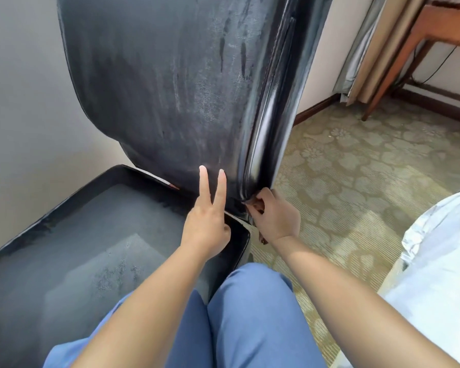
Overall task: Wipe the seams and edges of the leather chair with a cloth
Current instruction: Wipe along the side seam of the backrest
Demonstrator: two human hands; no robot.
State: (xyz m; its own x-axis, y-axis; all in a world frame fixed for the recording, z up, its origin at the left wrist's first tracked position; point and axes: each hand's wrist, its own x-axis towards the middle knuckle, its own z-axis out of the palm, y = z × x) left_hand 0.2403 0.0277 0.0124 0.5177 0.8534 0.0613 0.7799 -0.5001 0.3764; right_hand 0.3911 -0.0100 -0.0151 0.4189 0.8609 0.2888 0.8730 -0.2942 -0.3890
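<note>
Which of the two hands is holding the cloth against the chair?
The right hand: it grips a dark brown cloth at the backrest's lower edge seam. The left hand holds nothing, two fingers straight.

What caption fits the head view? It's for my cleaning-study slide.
Right hand presses a brown cloth into the black chair's lower side seam; left hand braces the backrest.
</note>
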